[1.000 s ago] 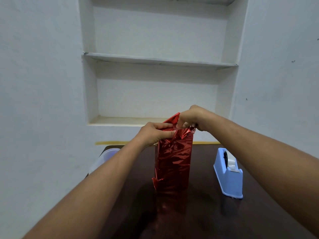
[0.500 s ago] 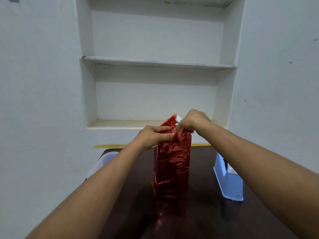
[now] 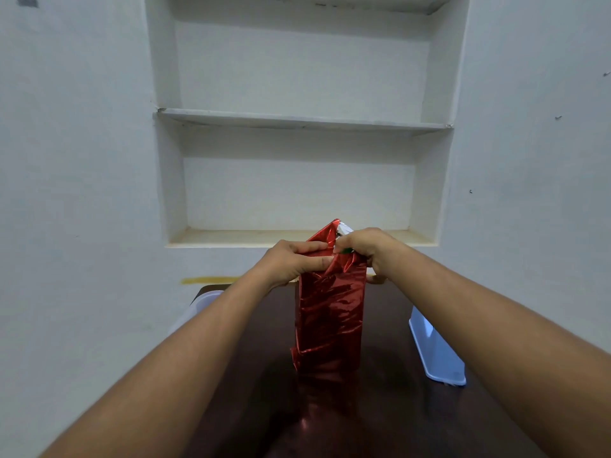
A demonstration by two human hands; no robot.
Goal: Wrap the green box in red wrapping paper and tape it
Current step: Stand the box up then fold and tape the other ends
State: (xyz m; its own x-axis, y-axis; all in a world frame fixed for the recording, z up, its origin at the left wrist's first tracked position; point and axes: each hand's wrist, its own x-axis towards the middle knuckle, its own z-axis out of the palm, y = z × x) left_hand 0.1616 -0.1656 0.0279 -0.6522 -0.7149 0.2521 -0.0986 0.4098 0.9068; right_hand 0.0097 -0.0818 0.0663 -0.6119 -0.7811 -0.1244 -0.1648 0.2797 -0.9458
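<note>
A tall box stands upright on the dark table (image 3: 251,375), covered in shiny red wrapping paper (image 3: 330,319). A sliver of the green box (image 3: 347,250) shows at the top under my right fingers. My left hand (image 3: 294,261) pinches the paper's top left fold between thumb and fingers. My right hand (image 3: 367,247) is curled over the top right corner and pinches the paper there. A pointed flap (image 3: 332,230) with a silver underside stands up between the hands.
A light blue tape dispenser (image 3: 436,352) sits on the table to the right, partly behind my right forearm. A pale plastic container (image 3: 198,307) lies at the table's left edge. White wall shelves (image 3: 297,120) are behind.
The top flap has been pushed further upright and its silver underside now shows. My right hand slid lower onto the box's top right corner. The camera tilted, hiding more of the dispenser.
</note>
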